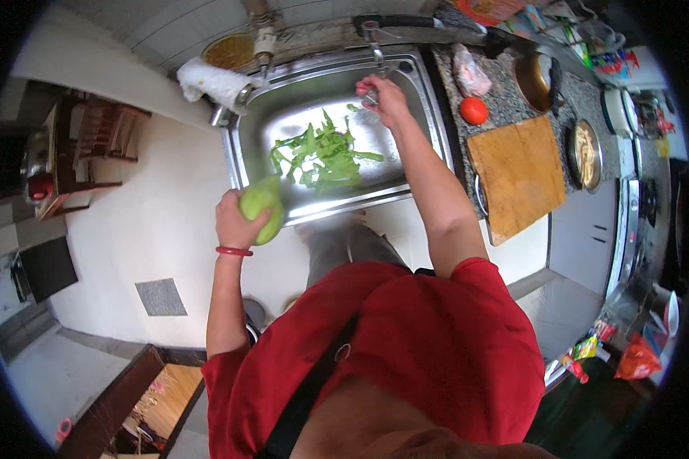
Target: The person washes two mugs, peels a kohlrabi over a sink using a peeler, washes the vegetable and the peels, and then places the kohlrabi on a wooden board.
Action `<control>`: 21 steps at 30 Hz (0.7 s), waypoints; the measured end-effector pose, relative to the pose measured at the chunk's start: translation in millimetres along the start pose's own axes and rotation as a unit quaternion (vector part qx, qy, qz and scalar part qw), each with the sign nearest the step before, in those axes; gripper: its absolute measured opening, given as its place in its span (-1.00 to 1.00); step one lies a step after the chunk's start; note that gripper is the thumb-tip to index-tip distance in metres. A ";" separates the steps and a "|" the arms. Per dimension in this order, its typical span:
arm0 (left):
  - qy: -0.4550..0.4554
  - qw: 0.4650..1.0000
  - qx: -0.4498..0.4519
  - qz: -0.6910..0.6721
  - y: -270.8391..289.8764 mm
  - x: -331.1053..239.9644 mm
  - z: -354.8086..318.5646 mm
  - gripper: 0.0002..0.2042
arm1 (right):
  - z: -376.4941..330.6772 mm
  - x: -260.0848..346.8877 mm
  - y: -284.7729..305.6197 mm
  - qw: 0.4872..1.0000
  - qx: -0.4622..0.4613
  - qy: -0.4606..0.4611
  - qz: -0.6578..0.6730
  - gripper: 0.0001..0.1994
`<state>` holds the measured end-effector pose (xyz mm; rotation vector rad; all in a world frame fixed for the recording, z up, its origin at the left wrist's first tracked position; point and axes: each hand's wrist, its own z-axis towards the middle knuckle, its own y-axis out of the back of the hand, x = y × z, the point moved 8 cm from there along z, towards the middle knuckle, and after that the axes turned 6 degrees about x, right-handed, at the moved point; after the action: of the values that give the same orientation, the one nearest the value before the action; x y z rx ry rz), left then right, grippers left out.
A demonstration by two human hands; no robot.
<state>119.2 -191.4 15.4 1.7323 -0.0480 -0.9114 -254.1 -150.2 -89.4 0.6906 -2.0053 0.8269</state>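
Observation:
My left hand (236,219), with a red bangle at the wrist, grips a rounded pale-green gourd (261,208) at the sink's near left corner. Green peelings (319,154), long and thin, lie heaped on the bottom of the steel sink (396,162). Over the far right of the basin, my right hand (383,99) is just below the faucet (373,38). Its fingers are curled round something small and greyish that I cannot make out. One loose peel lies close to that hand.
Right of the sink, a wooden cutting board (516,174) overhangs the counter's front edge. Behind it are a tomato (474,111), a plastic bag (471,70) and a pot (533,80). Further right stands a metal bowl of pale food (586,155). A white cloth (216,83) hangs at the sink's left.

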 end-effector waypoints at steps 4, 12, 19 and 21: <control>0.025 0.999 0.038 -0.016 -4.2 -5.4 3.4 -0.49 | 19.2 14.5 11.9 0.847 -0.035 0.106 -0.519 -0.78; 0.011 0.998 0.033 -0.050 -12.4 -5.1 3.4 -0.51 | -69.1 45.3 41.3 0.773 -0.021 0.314 -0.551 -0.81; -0.037 0.999 -0.009 -0.033 -4.6 4.8 -2.0 -0.50 | -142.6 105.0 241.8 0.873 -0.267 0.263 -0.313 -0.68; -0.036 0.999 -0.001 -0.020 -7.5 4.8 1.8 -0.49 | -144.5 90.3 308.0 0.898 -0.289 0.167 -0.286 -0.68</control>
<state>118.4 -192.2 6.3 1.7027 -0.0604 -1.0027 -449.1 138.9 -41.5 0.6719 -1.4908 -0.0204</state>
